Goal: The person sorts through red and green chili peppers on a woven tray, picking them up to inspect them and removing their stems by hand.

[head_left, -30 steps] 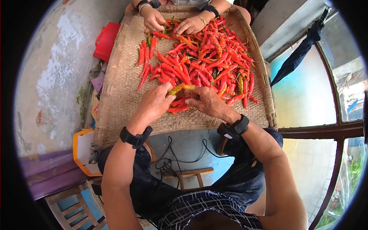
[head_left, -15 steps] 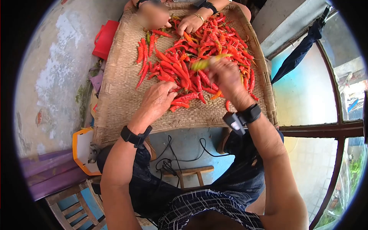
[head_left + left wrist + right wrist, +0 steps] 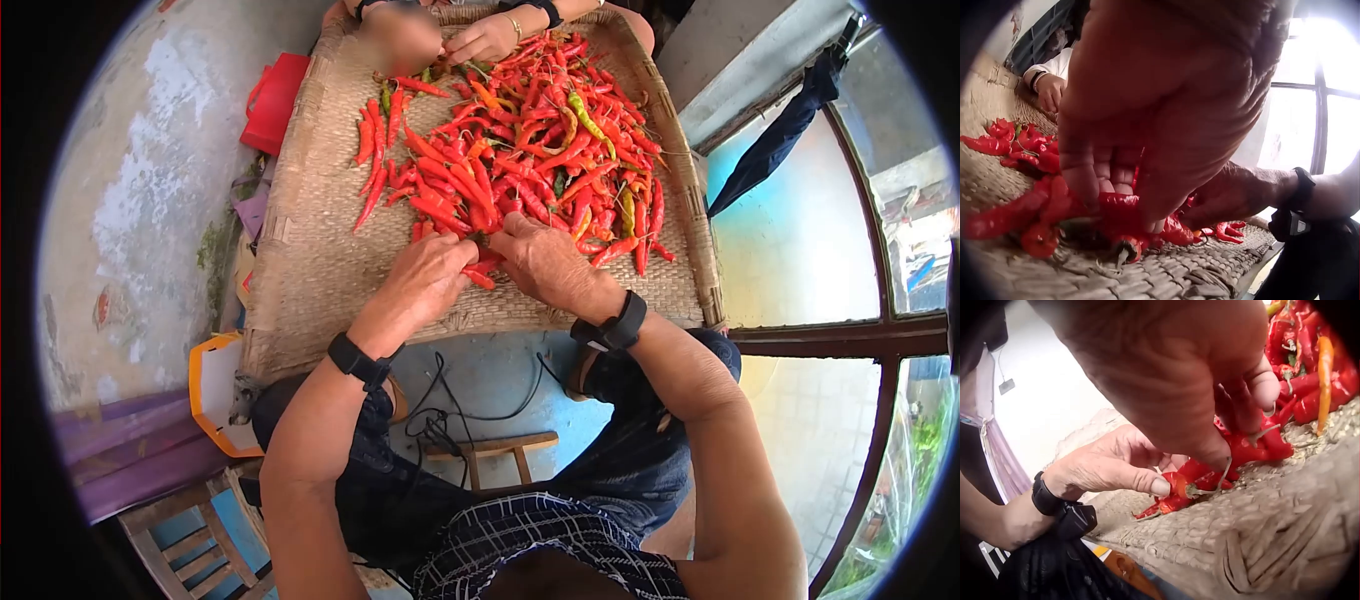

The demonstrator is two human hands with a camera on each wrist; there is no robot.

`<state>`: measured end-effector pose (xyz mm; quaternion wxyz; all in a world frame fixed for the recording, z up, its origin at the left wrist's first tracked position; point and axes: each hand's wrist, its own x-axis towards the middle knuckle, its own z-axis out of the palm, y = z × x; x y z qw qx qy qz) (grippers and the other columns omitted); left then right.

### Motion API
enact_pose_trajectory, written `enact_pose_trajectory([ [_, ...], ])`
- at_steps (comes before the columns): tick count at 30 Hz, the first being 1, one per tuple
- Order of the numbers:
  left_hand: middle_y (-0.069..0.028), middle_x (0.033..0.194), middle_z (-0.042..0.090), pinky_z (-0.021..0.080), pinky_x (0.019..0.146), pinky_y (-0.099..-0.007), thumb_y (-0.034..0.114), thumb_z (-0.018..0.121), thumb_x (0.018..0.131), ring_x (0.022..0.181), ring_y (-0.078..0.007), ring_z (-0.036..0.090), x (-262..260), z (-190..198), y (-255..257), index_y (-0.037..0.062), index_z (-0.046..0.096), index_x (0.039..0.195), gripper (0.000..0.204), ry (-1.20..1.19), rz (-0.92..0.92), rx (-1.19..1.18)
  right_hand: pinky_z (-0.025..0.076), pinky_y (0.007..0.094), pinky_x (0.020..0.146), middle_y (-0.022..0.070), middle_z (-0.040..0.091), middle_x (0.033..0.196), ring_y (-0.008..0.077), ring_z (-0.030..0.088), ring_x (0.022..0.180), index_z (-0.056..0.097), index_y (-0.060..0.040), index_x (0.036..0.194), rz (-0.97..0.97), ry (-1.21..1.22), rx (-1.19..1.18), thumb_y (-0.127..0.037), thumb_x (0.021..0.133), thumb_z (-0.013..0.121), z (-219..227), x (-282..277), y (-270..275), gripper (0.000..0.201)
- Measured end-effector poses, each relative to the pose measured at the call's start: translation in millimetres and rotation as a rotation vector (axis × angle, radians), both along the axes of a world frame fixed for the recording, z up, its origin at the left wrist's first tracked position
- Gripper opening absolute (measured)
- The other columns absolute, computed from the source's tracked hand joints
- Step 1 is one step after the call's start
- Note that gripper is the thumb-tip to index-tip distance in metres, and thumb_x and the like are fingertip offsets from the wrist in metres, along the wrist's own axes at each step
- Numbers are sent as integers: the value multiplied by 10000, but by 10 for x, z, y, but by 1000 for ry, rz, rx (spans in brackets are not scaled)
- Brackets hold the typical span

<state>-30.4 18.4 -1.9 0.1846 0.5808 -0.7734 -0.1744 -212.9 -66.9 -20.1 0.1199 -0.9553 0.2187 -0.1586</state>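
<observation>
At the near edge of a heap of red chili peppers (image 3: 560,150), my two hands meet over the woven tray (image 3: 310,270). My left hand (image 3: 425,275) curls its thumb and fingers round a red chili pepper (image 3: 1179,485); its stem end shows past the thumb in the right wrist view. My right hand (image 3: 550,262) is bent down with its fingertips right at that stem and the red peppers beside it. I cannot tell whether the right fingers pinch anything. A yellow-green chili pepper (image 3: 590,122) lies on top of the heap.
Across the tray another person's hands, one (image 3: 485,40) plain and one blurred, work among peppers. A red bag (image 3: 275,105) stands by the left wall, and a dark folded umbrella (image 3: 775,140) hangs by the window. Black cables (image 3: 440,430) lie on the floor beneath.
My right hand carried the yellow-green chili pepper from between both hands out over the heap, left it there and came back beside my left hand. The left hand stayed near the tray's front.
</observation>
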Motion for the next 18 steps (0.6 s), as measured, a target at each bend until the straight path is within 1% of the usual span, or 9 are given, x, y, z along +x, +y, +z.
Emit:
enact_pose_trajectory([
  [4, -150, 809, 563, 440, 709, -419, 12, 609, 732, 829, -343, 568, 176, 79, -37, 28, 566, 879, 154, 99, 91, 22, 489, 415, 635, 132, 535, 804, 336, 588, 754, 570, -45, 883, -7, 19, -4, -85, 759, 614, 111, -89, -70, 138],
  [6, -159, 765, 570, 438, 684, -411, 6, 598, 731, 791, -336, 582, 298, 144, -56, 20, 559, 851, 127, 7, 183, 35, 486, 401, 631, 144, 580, 800, 345, 592, 767, 583, -33, 856, 5, -29, 145, -91, 746, 625, 167, -152, -190, 131],
  [7, -153, 734, 585, 443, 656, -397, 35, 602, 754, 749, -333, 590, 349, 149, -56, 12, 558, 832, 93, -5, 178, -58, 489, 360, 616, 119, 604, 774, 267, 616, 747, 607, -35, 862, -34, 16, 207, -120, 776, 634, 196, -176, -254, 124],
  [11, -137, 712, 597, 444, 623, -375, 89, 607, 792, 673, -298, 590, 340, 236, -56, 9, 562, 841, 104, 95, 247, -26, 498, 344, 605, 105, 600, 728, 198, 608, 653, 583, -5, 909, -103, -79, 557, -172, 820, 637, 466, -290, -454, 197],
  [13, -118, 681, 595, 440, 604, -355, 140, 602, 825, 628, -255, 583, 264, 290, -59, 7, 576, 854, 137, 185, 270, 10, 486, 296, 581, 80, 598, 720, 152, 573, 622, 567, 29, 1048, -284, -704, 1092, -201, 863, 636, 537, -295, -581, 303],
  [14, -118, 681, 595, 440, 604, -355, 140, 602, 825, 628, -255, 583, 234, 281, -66, 7, 576, 854, 137, 185, 270, 10, 486, 296, 581, 80, 598, 720, 152, 573, 622, 567, 29, 1048, -284, -704, 1092, -201, 863, 636, 546, -299, -578, 303],
  [16, -106, 668, 588, 433, 583, -342, 159, 596, 837, 599, -219, 566, 177, 247, -87, 3, 584, 867, 159, 312, 156, 37, 486, 285, 574, 80, 615, 768, 159, 594, 661, 514, 70, 1159, -392, -647, 796, -221, 896, 604, 573, -274, -515, 402],
  [17, -106, 668, 588, 433, 583, -342, 159, 596, 837, 599, -219, 566, 145, 232, -94, 3, 584, 867, 159, 311, 154, 39, 496, 303, 610, 107, 629, 815, 169, 608, 693, 501, 36, 1223, -316, -368, 541, -237, 885, 617, 502, -277, -461, 450],
  [18, -103, 657, 582, 431, 574, -344, 162, 591, 840, 586, -218, 557, 107, 216, -97, 0, 587, 862, 164, 320, 109, 53, 504, 345, 660, 148, 642, 830, 240, 639, 738, 558, -8, 1167, -104, -293, 420, -258, 864, 631, 499, -215, -334, 399],
])
